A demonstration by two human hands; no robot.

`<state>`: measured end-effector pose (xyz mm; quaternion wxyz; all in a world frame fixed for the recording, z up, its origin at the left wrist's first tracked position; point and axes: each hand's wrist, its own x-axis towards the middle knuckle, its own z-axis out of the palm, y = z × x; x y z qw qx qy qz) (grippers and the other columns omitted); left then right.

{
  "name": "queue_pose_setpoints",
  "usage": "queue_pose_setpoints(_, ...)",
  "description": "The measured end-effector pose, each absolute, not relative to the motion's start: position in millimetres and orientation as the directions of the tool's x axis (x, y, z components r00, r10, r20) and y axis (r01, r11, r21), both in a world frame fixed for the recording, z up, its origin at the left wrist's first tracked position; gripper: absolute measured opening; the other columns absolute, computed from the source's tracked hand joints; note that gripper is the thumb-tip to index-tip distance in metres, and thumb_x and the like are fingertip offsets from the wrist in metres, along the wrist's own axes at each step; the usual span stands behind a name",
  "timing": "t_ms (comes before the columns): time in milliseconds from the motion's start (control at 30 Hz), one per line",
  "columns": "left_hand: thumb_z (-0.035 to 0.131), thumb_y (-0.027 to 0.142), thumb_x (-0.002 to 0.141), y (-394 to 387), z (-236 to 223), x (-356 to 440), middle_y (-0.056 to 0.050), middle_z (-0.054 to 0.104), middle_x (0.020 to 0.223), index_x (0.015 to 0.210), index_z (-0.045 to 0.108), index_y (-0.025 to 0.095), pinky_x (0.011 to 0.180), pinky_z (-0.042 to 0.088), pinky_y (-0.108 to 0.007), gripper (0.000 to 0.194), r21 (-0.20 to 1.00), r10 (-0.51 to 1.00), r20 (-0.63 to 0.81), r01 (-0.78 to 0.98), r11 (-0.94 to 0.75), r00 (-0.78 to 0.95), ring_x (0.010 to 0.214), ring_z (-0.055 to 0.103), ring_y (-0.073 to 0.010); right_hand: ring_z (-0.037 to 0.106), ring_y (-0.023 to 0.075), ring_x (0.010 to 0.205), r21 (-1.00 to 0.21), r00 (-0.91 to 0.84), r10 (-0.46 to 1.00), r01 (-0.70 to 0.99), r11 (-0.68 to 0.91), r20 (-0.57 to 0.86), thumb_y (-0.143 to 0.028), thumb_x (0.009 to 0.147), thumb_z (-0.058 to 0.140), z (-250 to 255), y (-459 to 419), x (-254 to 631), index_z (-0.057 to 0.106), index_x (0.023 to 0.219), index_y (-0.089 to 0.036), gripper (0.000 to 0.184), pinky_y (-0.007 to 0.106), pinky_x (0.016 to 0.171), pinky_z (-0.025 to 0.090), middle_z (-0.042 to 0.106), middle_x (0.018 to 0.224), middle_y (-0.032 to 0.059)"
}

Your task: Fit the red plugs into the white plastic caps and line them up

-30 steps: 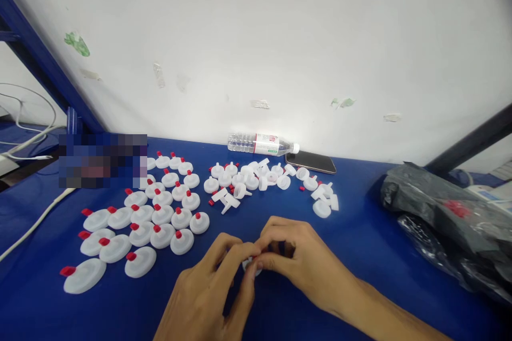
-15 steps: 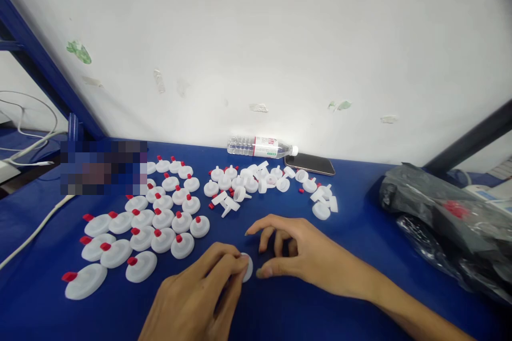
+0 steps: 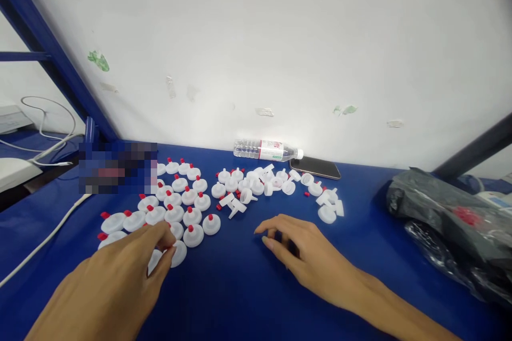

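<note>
White cap in left fingers, red-tipped caps close beside

Passage lay open over bare blue tabletop between left hand and right hand, red-tipped caps obstructed space around and beyond the left, loose white parts blocked forward travel between hands, dark bag bounded the right hand's outer side.

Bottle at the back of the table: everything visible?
The bottle is clear, apparently plastic, with a ribbed body, a white cap in place and a white label with print too small to read. It lies on its side on the blue table, near the wall, cap end rightward by the phone; contact there is unclear. Left hand and right hand don't touch it.
</note>
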<state>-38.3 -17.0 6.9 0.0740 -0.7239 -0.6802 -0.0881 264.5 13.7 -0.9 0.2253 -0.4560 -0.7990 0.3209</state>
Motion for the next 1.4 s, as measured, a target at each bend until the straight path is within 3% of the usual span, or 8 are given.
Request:
queue_pose_setpoints(100,0.036,0.033,0.099,-16.5,1.2,-40.1,0.001,0.071,0.065,0.092,0.063,0.032,0.051,0.043,-0.032,0.028,0.015,0.967,0.249,0.998,-0.066,0.06,0.056,0.072,-0.0253,0.066,0.0156,0.08,-0.594,-0.501,0.854,0.647,0.477,0.14,-0.026,0.108,0.048,-4.2,10.5,262.1,0.061,0.136,-0.031,0.032,0.031,0.075,0.049,0.068,0.106,0.0008)
queue_pose_setpoints(300,0.037,0.028,0.099,-18.4,-1.6,-40.9,-0.003,0.081,0.098,0.12,0.067,0.032,0.057,0.054,-0.036,0.037,0.069,0.967,0.247,0.994,-0.084,0.065,0.074,0.079,-0.0276,0.065,0.0149,0.07,-0.574,-0.467,0.872,0.679,0.458,0.143,-0.031,0.109,0.047,-4.3,11.4,256.6,0.051,0.148,-0.031,0.038,0.029,0.067,0.049,0.07,0.099,-0.0014)
queue_pose_setpoints(500,0.031,0.028,0.097,-16.2,12.3,-33.3,-0.008,0.081,0.112,0.123,0.073,0.027,0.069,0.061,-0.044,0.049,0.116,0.984,0.163,0.989,-0.088,0.069,0.091,0.08,-0.0319,0.067,0.017,0.068,-0.49,-0.423,0.867,0.716,0.497,0.262,-0.036,0.108,0.051,-12.7,40.2,233.4,0.055,0.146,-0.031,0.038,0.03,0.067,0.047,0.074,0.092,-0.0018)
queue_pose_setpoints(633,0.031,0.035,0.1,-20.7,17.9,-32.3,-0.008,0.075,0.125,0.129,0.07,0.029,0.067,0.061,-0.039,0.049,0.124,0.993,0.113,0.992,-0.03,0.016,0.089,0.079,-0.0282,0.071,0.0214,0.076,-0.46,-0.406,0.855,0.722,0.516,0.322,-0.036,0.105,0.059,-21.4,58.6,218.0,0.067,0.133,-0.026,0.031,0.031,0.067,0.046,0.077,0.092,0.0015)
queue_pose_setpoints(900,0.047,0.039,0.102,-31.1,3.8,-12.3,-0.001,0.075,0.119,0.125,0.07,0.039,0.062,0.06,-0.024,0.033,0.237,0.919,0.314,0.918,-0.319,0.239,0.079,0.078,-0.0171,0.067,0.0158,0.076,-0.504,-0.534,0.785,0.607,0.614,0.314,-0.033,0.108,0.049,-15.1,42.5,227.9,0.076,0.104,-0.024,0.029,0.027,0.07,0.045,0.07,0.086,0.0001)
queue_pose_setpoints(1100,0.051,0.02,0.096,-28.8,-15.3,25.3,-0.005,0.066,0.137,0.143,0.057,0.039,0.061,0.061,-0.027,0.051,0.307,0.939,0.145,0.888,-0.342,0.312,0.07,0.076,-0.0149,0.068,0.0154,0.075,-0.496,-0.671,0.684,0.507,0.705,0.286,-0.024,0.103,0.052,-15.5,43.3,230.2,0.074,0.125,-0.024,0.031,0.026,0.066,0.044,0.074,0.093,0.0022)
queue_pose_setpoints(1233,0.051,0.021,0.099,-24.3,-24.2,35.0,-0.001,0.069,0.128,0.132,0.062,0.037,0.064,0.061,-0.027,0.039,0.365,0.939,0.168,0.865,-0.343,0.301,0.073,0.076,-0.0151,0.071,0.0149,0.079,-0.553,-0.683,0.668,0.448,0.702,0.294,-0.014,0.093,0.055,-15.2,42.5,231.3,0.068,0.131,-0.022,0.041,0.025,0.071,0.046,0.077,0.099,0.0012)
queue_pose_setpoints(1400,0.048,0.022,0.102,-22.1,-33.9,38.6,0.004,0.073,0.116,0.129,0.061,0.036,0.059,0.057,-0.023,0.032,0.398,0.906,0.279,0.82,-0.411,0.318,0.073,0.076,-0.0128,0.07,0.0179,0.078,-0.496,-0.706,0.638,0.452,0.741,0.309,-0.012,0.083,0.053,-11.1,38.7,233.1,0.069,0.119,-0.021,0.041,0.029,0.067,0.043,0.076,0.095,0.0011)
